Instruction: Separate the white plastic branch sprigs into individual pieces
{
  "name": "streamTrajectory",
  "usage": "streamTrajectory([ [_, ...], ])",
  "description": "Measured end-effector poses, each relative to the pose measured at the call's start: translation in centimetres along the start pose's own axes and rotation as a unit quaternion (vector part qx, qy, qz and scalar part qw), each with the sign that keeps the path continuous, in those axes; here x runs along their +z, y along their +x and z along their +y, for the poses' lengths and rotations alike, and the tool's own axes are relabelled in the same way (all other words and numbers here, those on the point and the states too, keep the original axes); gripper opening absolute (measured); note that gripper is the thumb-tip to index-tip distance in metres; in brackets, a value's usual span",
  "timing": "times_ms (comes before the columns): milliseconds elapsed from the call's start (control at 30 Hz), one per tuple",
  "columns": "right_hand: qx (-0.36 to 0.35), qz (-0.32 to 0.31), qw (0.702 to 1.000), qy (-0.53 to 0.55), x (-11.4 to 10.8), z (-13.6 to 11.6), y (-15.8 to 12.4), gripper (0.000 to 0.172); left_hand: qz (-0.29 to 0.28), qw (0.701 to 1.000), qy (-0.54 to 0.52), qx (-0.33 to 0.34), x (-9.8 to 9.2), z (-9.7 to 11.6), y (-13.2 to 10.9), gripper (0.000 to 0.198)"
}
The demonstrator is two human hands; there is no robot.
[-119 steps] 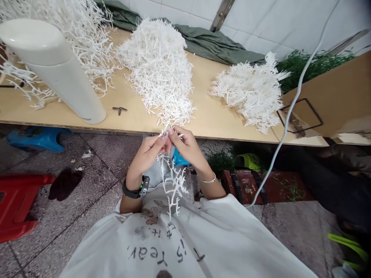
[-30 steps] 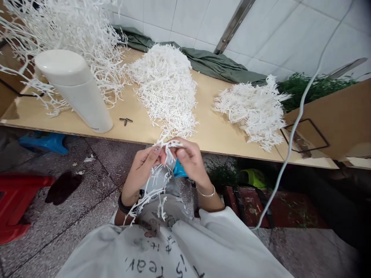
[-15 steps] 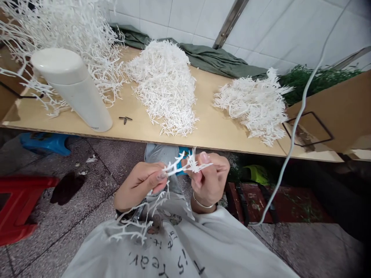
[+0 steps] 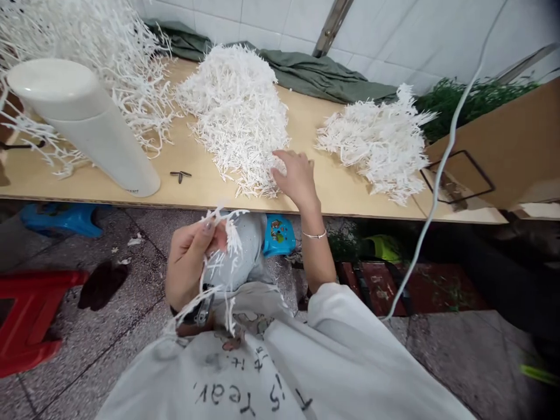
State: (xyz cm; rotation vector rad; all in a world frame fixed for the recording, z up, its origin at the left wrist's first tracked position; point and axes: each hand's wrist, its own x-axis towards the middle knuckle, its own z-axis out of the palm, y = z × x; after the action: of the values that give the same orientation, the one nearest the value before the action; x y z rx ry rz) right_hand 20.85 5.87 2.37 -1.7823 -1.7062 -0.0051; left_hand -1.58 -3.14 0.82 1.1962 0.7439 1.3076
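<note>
Pinched in my left hand (image 4: 190,256) is a branching white strand (image 4: 230,256), which dangles over my lap below the table edge. My right hand (image 4: 296,178) reaches over the table, its fingers apart at the right edge of the middle pile of short white pieces (image 4: 240,116); nothing shows between them. A second pile of white pieces (image 4: 378,143) lies farther right. Long tangled white strands (image 4: 96,58) are heaped at the back left.
A white bottle (image 4: 96,128) stands at the table's left, beside small dark seed-like bits (image 4: 180,175). A white cable (image 4: 446,163) hangs across the right side. Green cloth (image 4: 324,79) lies along the wall. Red stool (image 4: 35,315) and blue stool (image 4: 279,235) are below.
My right hand has left the strand and moved up to the middle pile, its fingers now apart. My left hand has shifted slightly left, still with the strand. The view has moved slightly.
</note>
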Motion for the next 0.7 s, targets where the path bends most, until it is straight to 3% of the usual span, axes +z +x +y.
streamTrajectory([
  [100,0.005,0.028,0.998,-0.056,0.1,1.3,1.1,0.022,0.029,0.999,0.019,0.028,0.8,0.0,0.8,0.043],
  [267,0.003,0.105,0.987,0.125,-1.5,-0.4,-1.4,0.042,0.033,0.999,0.026,0.015,1.2,-0.2,1.3,0.043],
  [400,-0.067,-0.013,0.936,0.346,-1.6,-3.9,-5.8,0.055,0.022,1.000,0.017,-0.007,1.4,-0.9,1.4,0.040],
  [500,-0.120,-0.072,0.925,0.354,-1.8,-5.9,-8.2,0.040,0.011,0.999,0.024,-0.018,1.4,-1.1,1.5,0.038],
  [600,-0.107,-0.105,0.916,0.372,-2.2,-6.5,-9.2,0.037,0.013,1.000,-0.002,-0.010,1.5,-0.8,1.4,0.041],
  [667,-0.074,-0.179,0.868,0.457,-2.2,-6.5,-9.6,0.038,0.021,0.996,-0.090,-0.020,1.9,-0.5,1.2,0.046],
  [700,-0.054,-0.219,0.825,0.519,-2.0,-6.5,-9.7,0.038,0.021,0.988,-0.151,-0.034,2.1,-0.5,1.1,0.049],
])
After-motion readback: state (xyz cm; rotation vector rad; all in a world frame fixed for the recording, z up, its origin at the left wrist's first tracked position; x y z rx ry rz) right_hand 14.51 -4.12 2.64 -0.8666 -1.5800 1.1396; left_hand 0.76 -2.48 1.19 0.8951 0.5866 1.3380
